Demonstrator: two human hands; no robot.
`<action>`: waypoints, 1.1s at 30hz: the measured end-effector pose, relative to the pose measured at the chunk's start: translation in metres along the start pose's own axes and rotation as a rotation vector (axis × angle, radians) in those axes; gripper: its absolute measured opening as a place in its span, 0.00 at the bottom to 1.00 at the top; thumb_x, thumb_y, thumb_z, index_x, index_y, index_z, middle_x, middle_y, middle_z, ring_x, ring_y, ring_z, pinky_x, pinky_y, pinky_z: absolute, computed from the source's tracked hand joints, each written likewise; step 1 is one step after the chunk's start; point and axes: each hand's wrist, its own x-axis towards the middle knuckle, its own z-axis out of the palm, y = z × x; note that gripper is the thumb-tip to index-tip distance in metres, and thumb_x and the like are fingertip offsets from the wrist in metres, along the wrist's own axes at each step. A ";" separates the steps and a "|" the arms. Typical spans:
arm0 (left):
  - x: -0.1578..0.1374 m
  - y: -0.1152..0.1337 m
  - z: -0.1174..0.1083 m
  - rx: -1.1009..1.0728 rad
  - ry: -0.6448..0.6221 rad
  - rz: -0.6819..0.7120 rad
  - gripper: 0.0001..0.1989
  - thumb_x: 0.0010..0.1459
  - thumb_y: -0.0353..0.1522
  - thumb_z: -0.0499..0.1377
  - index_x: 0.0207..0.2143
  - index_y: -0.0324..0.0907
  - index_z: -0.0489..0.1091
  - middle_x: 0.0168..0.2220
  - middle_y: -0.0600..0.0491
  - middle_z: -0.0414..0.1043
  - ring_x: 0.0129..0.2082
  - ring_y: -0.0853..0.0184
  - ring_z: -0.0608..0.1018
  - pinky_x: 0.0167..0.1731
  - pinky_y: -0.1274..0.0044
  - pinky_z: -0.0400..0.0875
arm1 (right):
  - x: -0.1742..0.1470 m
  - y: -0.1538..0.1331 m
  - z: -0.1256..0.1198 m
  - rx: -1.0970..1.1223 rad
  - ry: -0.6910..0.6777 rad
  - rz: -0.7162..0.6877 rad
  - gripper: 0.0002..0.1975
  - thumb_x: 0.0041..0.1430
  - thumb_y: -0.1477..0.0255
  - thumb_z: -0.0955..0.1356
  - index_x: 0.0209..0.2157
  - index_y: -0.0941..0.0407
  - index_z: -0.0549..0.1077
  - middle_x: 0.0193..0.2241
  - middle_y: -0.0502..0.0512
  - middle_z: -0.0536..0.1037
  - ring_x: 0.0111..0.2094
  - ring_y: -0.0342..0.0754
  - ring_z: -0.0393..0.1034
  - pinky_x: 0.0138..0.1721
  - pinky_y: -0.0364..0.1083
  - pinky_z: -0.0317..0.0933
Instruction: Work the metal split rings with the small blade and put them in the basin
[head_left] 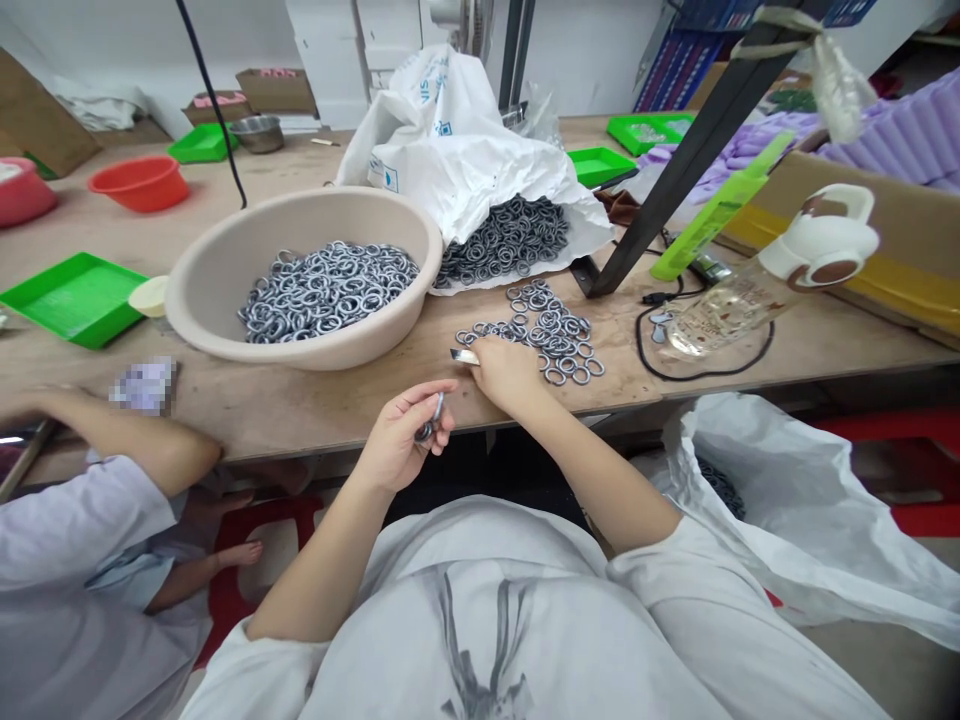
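Here, a few metal rings (426, 432) were at the front edge of the worktop (277, 400), your left grip (397, 440) closed on them. Your right grip (511, 375) was clamped on what looked like a metal blade (466, 356), just beside the loose rings (562, 335). The step in hand appeared to be handling rings in small lots; the next move seemed to call for a steady blade tip, clear of your left fingers. Beyond stood a beige basin (360, 348) of rings and a white sack (465, 150) of more.

A workshop is suggested by the long wooden bench (262, 405), where grey rings (330, 290) are heaped in a basin (214, 270) and a sack (465, 165).
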 end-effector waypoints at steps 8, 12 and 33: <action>0.010 0.010 0.003 -0.332 0.196 -0.133 0.15 0.46 0.34 0.69 0.32 0.37 0.68 0.31 0.53 0.71 0.25 0.71 0.74 0.14 0.85 0.66 | 0.002 0.011 0.015 0.017 0.078 0.040 0.14 0.72 0.60 0.68 0.52 0.54 0.72 0.48 0.55 0.70 0.42 0.56 0.70 0.37 0.50 0.63; 0.012 0.007 0.008 -0.278 0.124 -0.069 0.24 0.40 0.38 0.75 0.29 0.39 0.63 0.26 0.59 0.60 0.20 0.78 0.63 0.12 0.88 0.55 | 0.002 0.021 0.020 0.196 0.126 0.055 0.08 0.71 0.67 0.69 0.47 0.56 0.74 0.46 0.54 0.71 0.43 0.53 0.68 0.39 0.47 0.58; 0.015 -0.018 0.031 0.119 -0.055 0.126 0.25 0.54 0.52 0.65 0.30 0.40 0.62 0.21 0.59 0.54 0.17 0.78 0.55 0.14 0.85 0.46 | -0.054 0.001 0.030 1.463 0.264 -0.331 0.22 0.65 0.53 0.68 0.40 0.60 0.72 0.40 0.57 0.72 0.44 0.47 0.68 0.49 0.44 0.62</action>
